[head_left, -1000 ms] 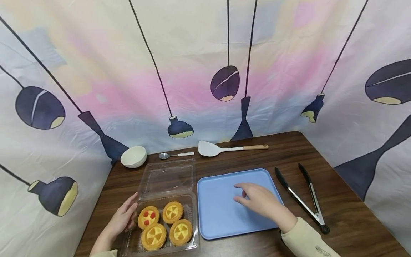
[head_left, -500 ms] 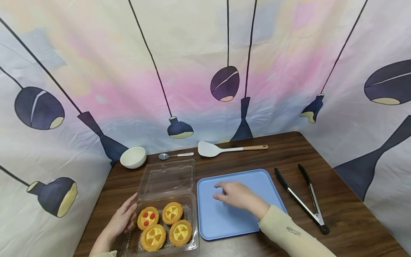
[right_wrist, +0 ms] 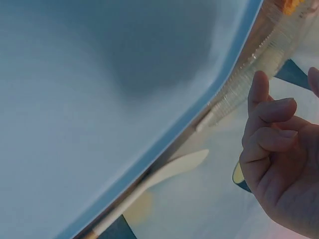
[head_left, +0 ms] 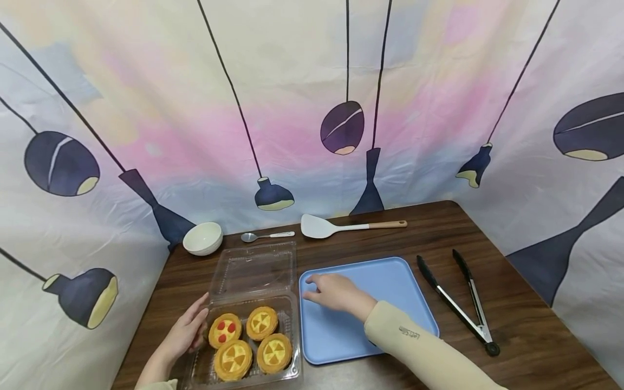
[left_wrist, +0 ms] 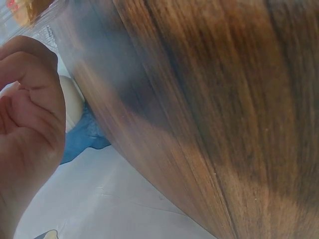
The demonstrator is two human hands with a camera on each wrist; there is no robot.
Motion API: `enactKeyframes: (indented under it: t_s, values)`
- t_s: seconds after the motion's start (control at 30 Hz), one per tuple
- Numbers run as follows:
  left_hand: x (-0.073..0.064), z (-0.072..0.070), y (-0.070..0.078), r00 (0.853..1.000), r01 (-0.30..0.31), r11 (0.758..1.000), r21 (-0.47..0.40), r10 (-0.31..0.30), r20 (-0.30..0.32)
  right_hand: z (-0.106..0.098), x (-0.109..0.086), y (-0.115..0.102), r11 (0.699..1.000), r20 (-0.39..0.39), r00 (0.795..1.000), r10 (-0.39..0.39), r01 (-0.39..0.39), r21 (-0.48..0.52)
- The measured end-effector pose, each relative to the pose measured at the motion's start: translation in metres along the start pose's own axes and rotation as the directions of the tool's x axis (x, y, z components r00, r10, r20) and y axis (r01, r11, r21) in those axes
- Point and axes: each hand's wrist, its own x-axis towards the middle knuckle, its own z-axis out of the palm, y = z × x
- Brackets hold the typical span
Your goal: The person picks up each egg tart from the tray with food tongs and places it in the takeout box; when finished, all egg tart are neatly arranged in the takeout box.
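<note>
My left hand (head_left: 182,333) rests at the left side of a clear plastic clamshell box (head_left: 296,346), its fingers loosely bent along the wall. Inside the box sit several egg tarts: one with red fruit pieces (head_left: 225,330), the others with yellow wedges, such as the front tart (head_left: 233,360). The box's lid (head_left: 258,268) lies folded back behind it. Over the left part of a blue tray (head_left: 341,341) hovers my right hand (head_left: 336,292), thumb and fingers parted with nothing between them. In the right wrist view, the right hand (right_wrist: 279,159) shows several curved fingers above the tray's edge.
Tongs (head_left: 463,303) lie spread to the right of the tray. Along the back of the wooden table (head_left: 517,325) are a white bowl (head_left: 203,239), a small spoon (head_left: 268,235) and a white spatula (head_left: 341,226) with a wooden handle. A curtain (head_left: 419,108) hangs behind.
My right hand has moved left across the tray, from its right half towards the box. The left hand and the tarts have stayed in place.
</note>
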Motion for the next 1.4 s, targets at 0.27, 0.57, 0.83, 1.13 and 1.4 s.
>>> enactKeyframes:
  t_s: [0.27,0.57,0.83,1.13,1.4]
  values:
    - [-0.001,0.001,0.0,1.0,0.001,1.0,-0.005,-0.001,-0.001,0.009,0.003,-0.013,0.999,0.026,0.999,-0.023,0.023,-0.032]
    - [0.0,0.0,0.0,1.0,-0.006,1.0,-0.004,0.006,-0.009,0.014,0.006,-0.022,0.999,0.085,0.996,-0.007,0.004,0.033]
    - [-0.001,0.0,-0.001,1.0,0.003,1.0,-0.01,-0.003,-0.012,0.011,0.009,-0.023,0.984,0.183,0.982,0.037,-0.068,0.164]
    - [0.002,0.0,-0.001,1.0,-0.001,1.0,-0.021,0.001,-0.006,0.012,0.01,-0.022,0.963,0.187,0.98,0.073,-0.118,0.243]
    - [0.002,0.001,-0.004,1.0,0.002,1.0,-0.004,-0.002,-0.018,0.017,0.011,-0.019,0.937,0.123,0.992,0.031,-0.072,0.343]
